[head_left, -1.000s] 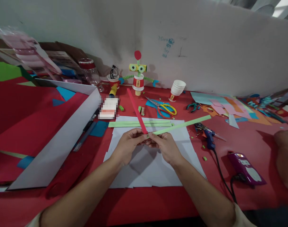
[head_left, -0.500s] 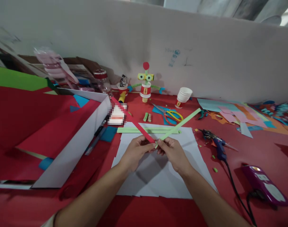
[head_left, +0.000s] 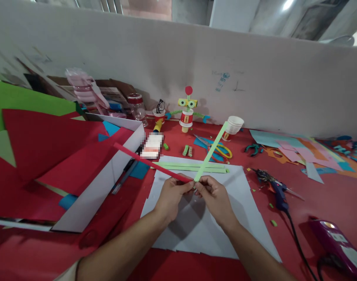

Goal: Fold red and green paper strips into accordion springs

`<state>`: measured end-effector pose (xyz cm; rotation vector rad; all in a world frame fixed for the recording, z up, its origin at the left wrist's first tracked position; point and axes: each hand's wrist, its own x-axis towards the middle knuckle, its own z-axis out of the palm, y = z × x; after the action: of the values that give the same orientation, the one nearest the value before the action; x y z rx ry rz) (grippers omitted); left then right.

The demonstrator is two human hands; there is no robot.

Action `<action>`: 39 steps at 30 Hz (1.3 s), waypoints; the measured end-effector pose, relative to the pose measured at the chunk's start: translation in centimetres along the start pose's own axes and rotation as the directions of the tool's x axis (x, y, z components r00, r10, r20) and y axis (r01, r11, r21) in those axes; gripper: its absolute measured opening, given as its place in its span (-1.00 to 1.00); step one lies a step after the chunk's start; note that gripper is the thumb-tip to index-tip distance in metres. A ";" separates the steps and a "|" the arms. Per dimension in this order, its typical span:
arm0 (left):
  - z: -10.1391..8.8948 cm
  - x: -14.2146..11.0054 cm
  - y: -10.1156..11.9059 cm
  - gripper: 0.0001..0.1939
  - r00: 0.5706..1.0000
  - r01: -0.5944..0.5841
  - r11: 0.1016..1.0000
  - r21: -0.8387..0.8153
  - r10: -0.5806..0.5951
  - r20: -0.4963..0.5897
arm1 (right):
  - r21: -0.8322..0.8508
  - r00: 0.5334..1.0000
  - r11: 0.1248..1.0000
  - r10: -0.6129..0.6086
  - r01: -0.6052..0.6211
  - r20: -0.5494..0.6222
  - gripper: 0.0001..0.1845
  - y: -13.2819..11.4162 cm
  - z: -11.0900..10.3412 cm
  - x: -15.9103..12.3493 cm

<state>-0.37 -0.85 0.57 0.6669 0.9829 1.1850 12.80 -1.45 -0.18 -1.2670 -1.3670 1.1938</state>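
Note:
Both my hands meet above a white sheet [head_left: 240,218] on the red table. My left hand [head_left: 172,197] pinches the near end of a red paper strip [head_left: 149,163] that points up and to the left. My right hand [head_left: 213,197] pinches the near end of a light green paper strip [head_left: 211,152] that rises toward the far right. The two strip ends join between my fingertips at roughly a right angle. More green strips [head_left: 193,167] lie flat just beyond my hands.
A paper-cup robot figure [head_left: 186,111], stacked white cups [head_left: 233,125], scissors [head_left: 216,146] and a jar [head_left: 136,108] stand at the back. A glue gun [head_left: 276,189] with its cord and a purple device [head_left: 339,249] lie right. Large red and white card sheets [head_left: 87,191] cover the left.
Both strips have swung counter-clockwise in my hands: the red one from pointing away to pointing left, the green one from lying right to pointing away. The view has tilted up.

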 end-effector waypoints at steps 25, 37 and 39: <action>0.5 -0.3 0.2 -0.93 0.993 -0.110 0.994 0.014 0.109 0.037 | 0.042 0.999 0.999 0.018 -0.017 -0.034 -0.77 -0.5 -0.2 -0.1; 0.1 -0.3 0.2 -0.91 0.994 -0.079 0.997 0.020 0.078 0.081 | 0.014 0.999 1.000 0.026 -0.025 -0.042 -0.76 -0.6 -0.6 -0.1; 0.1 -0.2 0.3 -0.90 0.996 -0.042 0.999 -0.022 0.044 0.079 | 0.069 0.999 0.997 0.029 -0.026 -0.041 -0.77 -0.6 -0.5 0.0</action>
<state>-0.43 -0.97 0.93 0.7164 0.8924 1.1960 13.17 -1.46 0.45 -1.2594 -1.2718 1.2156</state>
